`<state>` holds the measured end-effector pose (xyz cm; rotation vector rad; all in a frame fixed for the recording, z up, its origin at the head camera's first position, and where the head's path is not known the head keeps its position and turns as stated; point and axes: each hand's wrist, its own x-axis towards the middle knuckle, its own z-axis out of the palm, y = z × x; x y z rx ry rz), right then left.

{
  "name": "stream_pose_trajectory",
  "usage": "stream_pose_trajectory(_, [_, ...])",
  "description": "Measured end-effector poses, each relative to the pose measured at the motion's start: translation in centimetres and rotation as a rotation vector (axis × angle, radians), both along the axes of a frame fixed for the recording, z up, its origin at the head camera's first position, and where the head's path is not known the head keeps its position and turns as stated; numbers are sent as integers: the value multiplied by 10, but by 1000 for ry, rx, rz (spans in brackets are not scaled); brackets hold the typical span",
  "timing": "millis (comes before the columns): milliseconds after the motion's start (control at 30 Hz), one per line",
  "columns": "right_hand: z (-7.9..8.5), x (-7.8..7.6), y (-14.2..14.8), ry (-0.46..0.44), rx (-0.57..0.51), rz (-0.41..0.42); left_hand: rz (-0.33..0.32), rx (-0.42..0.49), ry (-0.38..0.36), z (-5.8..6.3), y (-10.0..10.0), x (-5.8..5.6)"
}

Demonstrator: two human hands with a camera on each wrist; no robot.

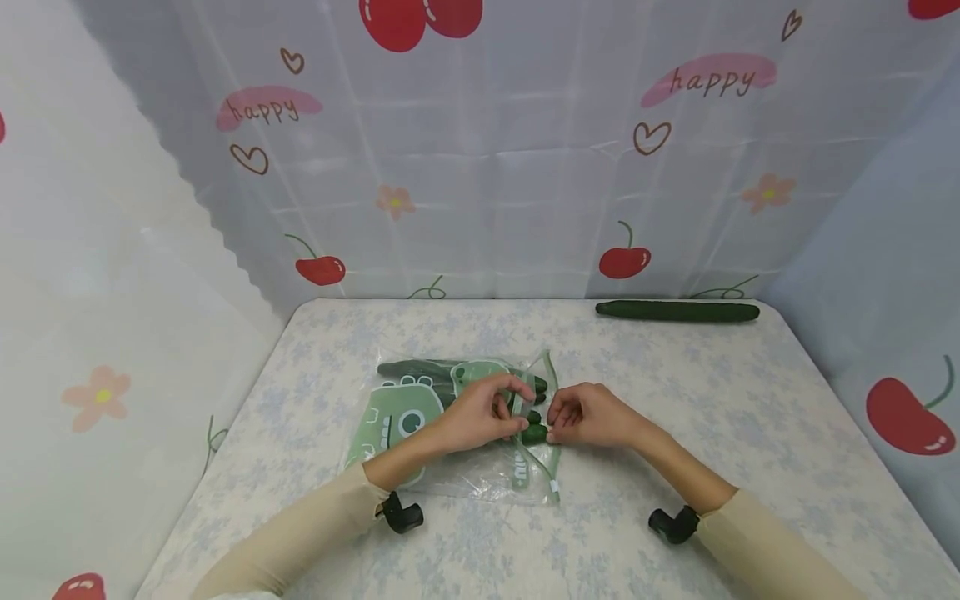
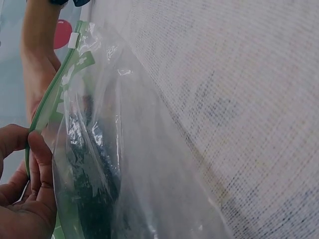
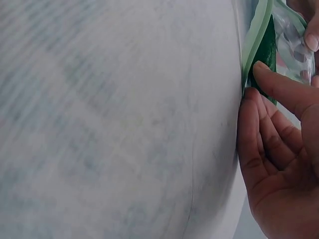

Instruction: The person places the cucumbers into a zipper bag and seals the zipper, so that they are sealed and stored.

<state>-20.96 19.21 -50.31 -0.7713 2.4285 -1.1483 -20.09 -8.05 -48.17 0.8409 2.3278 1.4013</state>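
Observation:
A clear slider zip bag (image 1: 480, 487) with a green cartoon print lies flat, its mouth toward the right. Several dark green cucumbers (image 1: 534, 434) lie inside, their ends near the parted mouth. My left hand (image 1: 480, 412) pinches the upper green zip edge (image 2: 44, 102) between thumb and finger. At the lower lip of the mouth, my right hand (image 1: 596, 417) pinches the light green edge (image 3: 256, 42), thumb over a cucumber end (image 3: 269, 52) and fingers beneath. The white slider (image 2: 74, 40) sits at the near end of the zip.
Another long cucumber (image 1: 678, 311) lies along the table's back edge, right of centre. The table (image 1: 637, 517) has a pale floral cloth. Printed curtains (image 1: 495, 167) stand behind and at both sides.

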Motion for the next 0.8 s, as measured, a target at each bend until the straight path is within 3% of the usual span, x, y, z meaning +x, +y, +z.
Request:
stream_pose_trajectory(167, [-2,-4,-3,6,22,-12,0,-1,-6,-1,1,-2])
stream_pose_trajectory(433, [2,-12,22,-76,-87,47,-3,1,-15,-1,1,-3])
stream_pose_trajectory(800, [9,-42,105,2,-38,-189,-15,-2,-15,4,0,-2])
